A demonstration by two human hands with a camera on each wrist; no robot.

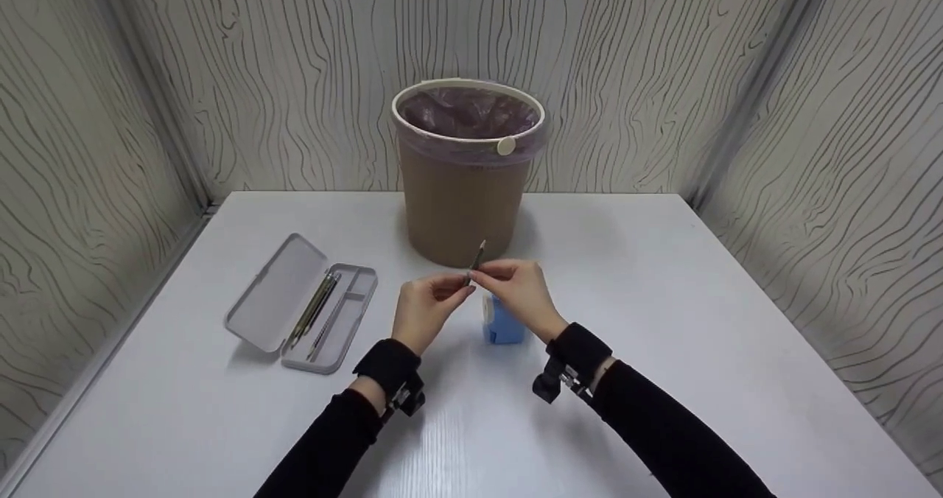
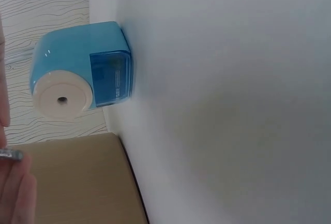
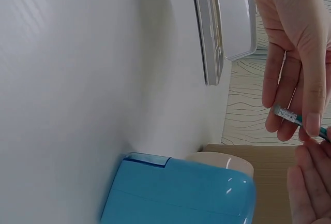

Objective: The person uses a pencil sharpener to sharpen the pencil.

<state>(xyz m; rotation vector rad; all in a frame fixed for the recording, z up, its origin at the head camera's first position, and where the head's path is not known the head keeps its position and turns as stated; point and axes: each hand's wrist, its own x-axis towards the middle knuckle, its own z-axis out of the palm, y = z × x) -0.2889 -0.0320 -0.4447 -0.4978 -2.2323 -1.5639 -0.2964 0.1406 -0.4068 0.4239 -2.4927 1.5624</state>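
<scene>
A dark pencil (image 1: 479, 253) is held up in front of the bin, its sharpened tip pointing up and away. My left hand (image 1: 422, 308) pinches its lower part between thumb and fingers. From the other side, my right hand (image 1: 523, 293) grips it with thumb and forefinger, the fingertips of both hands meeting. The right wrist view shows the pencil's silver-banded end (image 3: 285, 113) beside the left thumb. Below the right hand stands a blue pencil sharpener (image 1: 504, 325); in the left wrist view its round white face (image 2: 62, 94) shows a small hole.
To the left lies an open grey pencil case (image 1: 363, 303) with several pencils (image 1: 315, 310) inside, its lid (image 1: 272, 292) tipped back. A brown bin (image 1: 464, 196) with a purple liner stands at the back of the white table (image 1: 663, 336). Patterned panels (image 1: 317, 56) enclose the table.
</scene>
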